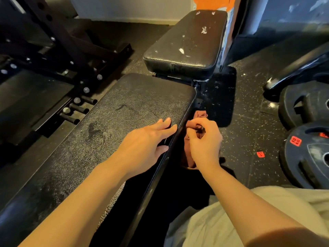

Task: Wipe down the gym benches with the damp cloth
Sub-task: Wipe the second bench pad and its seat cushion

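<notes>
From the head view, the long black bench (110,132) runs from the lower left up toward the upper right, its long axis slanting away from the person, and a second pad (187,41) — scuffed with pale flecks — stands just past its far end. The cloth (195,124), a dull reddish-brown bundle, is not on the padding: it hangs just off the bench's right edge, above the speckled floor (249,122). The right hand (204,139) has it, fingers curled and pinching the upper folds, so this hand is the nearer one by far. The left hand (147,139) rests on the padding at that same edge, fingers nearly straight and spread over the rim, thumb tucked below, gripping nothing. The hands are just beside each other, parted by the bench's edge. The coming stroke, I judge, turns on lifting the cloth leftward and up over that edge, then along the slanted axis, where faint damp streaks show. As for writing, a red label on the weight plate (306,154) reads "10 KG"; a small red sticker (260,154) on the floor is too small to read.
</notes>
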The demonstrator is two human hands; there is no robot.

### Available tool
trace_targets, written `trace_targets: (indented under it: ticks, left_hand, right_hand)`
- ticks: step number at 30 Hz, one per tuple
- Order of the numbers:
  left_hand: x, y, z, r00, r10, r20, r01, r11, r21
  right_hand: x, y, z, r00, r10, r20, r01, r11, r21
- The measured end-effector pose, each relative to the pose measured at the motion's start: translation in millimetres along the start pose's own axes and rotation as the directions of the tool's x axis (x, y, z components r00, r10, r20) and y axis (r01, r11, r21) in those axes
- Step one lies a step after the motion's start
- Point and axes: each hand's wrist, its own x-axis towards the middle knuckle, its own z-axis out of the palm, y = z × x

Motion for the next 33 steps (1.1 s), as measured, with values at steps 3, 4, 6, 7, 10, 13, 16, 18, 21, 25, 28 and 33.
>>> trace_targets:
  ticks: [3, 4, 6, 7, 10, 13, 16, 18, 21, 25, 28, 33]
  left_hand:
    - [-0.4, -0.1, 1.1, 1.0, -0.001, -0.019, 0.001, 1.0, 0.001]
    - [-0.4, -0.1, 0.9, 1.0, 0.0, -0.02, 0.0, 1.0, 0.003]
    - [-0.6, 1.2, 0.7, 1.0, -0.004, -0.017, 0.005, 1.0, 0.02]
    - [-0.6, 2.4, 1.2, 1.0, -0.009, -0.024, 0.009, 1.0, 0.029]
    - [-2.4, 7.5, 6.1, 0.993, -0.021, -0.115, 0.026, 0.999, 0.04]
    - [-2.4, 8.6, 8.8, 0.985, -0.046, -0.168, 0.047, 0.999, 0.003]
    - [5.7, 5.8, 4.9, 0.974, -0.071, -0.215, 0.069, 0.997, -0.019]
    - [15.4, 5.2, 2.4, 0.971, -0.07, -0.227, 0.069, 0.998, -0.013]
    - [31.7, 6.3, -2.1, 0.972, -0.054, -0.229, 0.053, 0.999, -0.008]
    - [51.4, 4.3, -6.4, 0.969, -0.042, -0.244, 0.041, 0.999, -0.012]
    - [59.5, 0.1, -4.6, 0.966, -0.038, -0.256, 0.043, 0.999, 0.014]
    - [65.4, 0.6, 1.1, 0.962, -0.011, -0.273, 0.034, 0.996, 0.077]
  right_hand:
    - [1.2, -7.4, -3.8, 0.982, -0.184, -0.028, 0.184, 0.983, -0.011]
    - [2.9, -6.2, -4.6, 0.974, -0.224, 0.002, 0.224, 0.974, -0.036]
    - [8.0, 0.3, -5.1, 0.978, -0.201, 0.056, 0.204, 0.978, -0.052]
    - [11.4, 4.8, -5.1, 0.987, -0.141, 0.083, 0.145, 0.989, -0.042]
    - [19.0, 11.8, -6.7, 0.993, 0.026, 0.111, -0.027, 1.0, 0.003]
    - [22.1, 4.4, -11.1, 0.997, -0.08, 0.001, 0.08, 0.996, 0.026]
    - [24.4, -2.1, -10.8, 0.98, -0.189, 0.058, 0.185, 0.98, 0.067]
    - [26.4, 6.7, -7.1, 0.986, -0.11, 0.129, 0.099, 0.991, 0.091]
    - [23.2, 22.0, -3.3, 0.983, 0.057, 0.173, -0.064, 0.997, 0.038]
    - [30.5, 9.6, -8.0, 0.999, -0.037, 0.006, 0.036, 0.995, 0.093]
    - [38.8, 5.8, -7.8, 0.989, -0.133, 0.065, 0.125, 0.986, 0.106]
    - [41.5, 20.4, -3.4, 0.994, 0.038, 0.104, -0.043, 0.998, 0.053]
